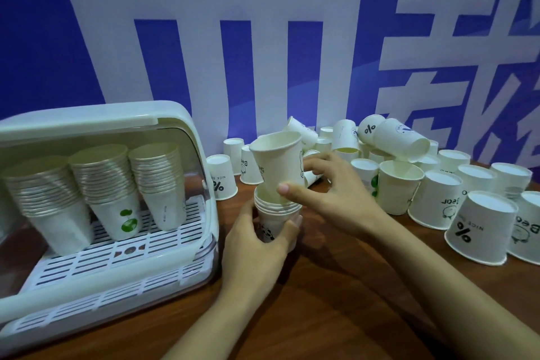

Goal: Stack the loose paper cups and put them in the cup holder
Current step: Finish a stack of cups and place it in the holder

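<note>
Two bare forearms are seen reaching over the wooden table (292,316). A short stack of cups (276,213) is gripped near its base by the curled fingers of the left hand (257,245), just right of the cup holder (96,213). One tilted cup (279,166) is pinched by the right hand (330,193), its base set into the stack's mouth. Three tall stacks (108,181) are held inside the holder. Loose cups (438,184) are scattered farther right of the holder.

Dim, bluish, even light; soft focus throughout, wide-angle bending at the edges, faint shadows.
</note>
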Demonstrator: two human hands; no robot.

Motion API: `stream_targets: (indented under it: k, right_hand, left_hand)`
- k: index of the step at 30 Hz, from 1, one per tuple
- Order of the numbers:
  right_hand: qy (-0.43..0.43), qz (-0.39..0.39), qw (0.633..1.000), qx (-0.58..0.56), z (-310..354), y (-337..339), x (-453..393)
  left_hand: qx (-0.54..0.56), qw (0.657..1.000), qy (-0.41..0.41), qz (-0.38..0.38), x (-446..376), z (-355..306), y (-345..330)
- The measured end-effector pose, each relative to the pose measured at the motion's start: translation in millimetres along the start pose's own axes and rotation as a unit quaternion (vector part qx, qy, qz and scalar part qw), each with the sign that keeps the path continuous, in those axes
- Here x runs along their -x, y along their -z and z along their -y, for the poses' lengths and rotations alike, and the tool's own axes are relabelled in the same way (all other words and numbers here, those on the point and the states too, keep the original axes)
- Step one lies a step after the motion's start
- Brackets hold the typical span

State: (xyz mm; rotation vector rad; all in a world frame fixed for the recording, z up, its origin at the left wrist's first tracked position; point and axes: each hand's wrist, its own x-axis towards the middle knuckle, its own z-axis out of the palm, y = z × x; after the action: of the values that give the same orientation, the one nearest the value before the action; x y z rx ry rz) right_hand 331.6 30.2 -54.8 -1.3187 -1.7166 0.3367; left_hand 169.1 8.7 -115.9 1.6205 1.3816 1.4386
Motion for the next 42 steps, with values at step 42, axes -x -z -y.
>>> stream_targets:
  k: [42]
  right_hand:
    - [-0.165,-0.022,0.847,0.505,-54,22,-7]
  left_hand:
    - [-0.004,1.0,0.014,0.021,-1,1,3]
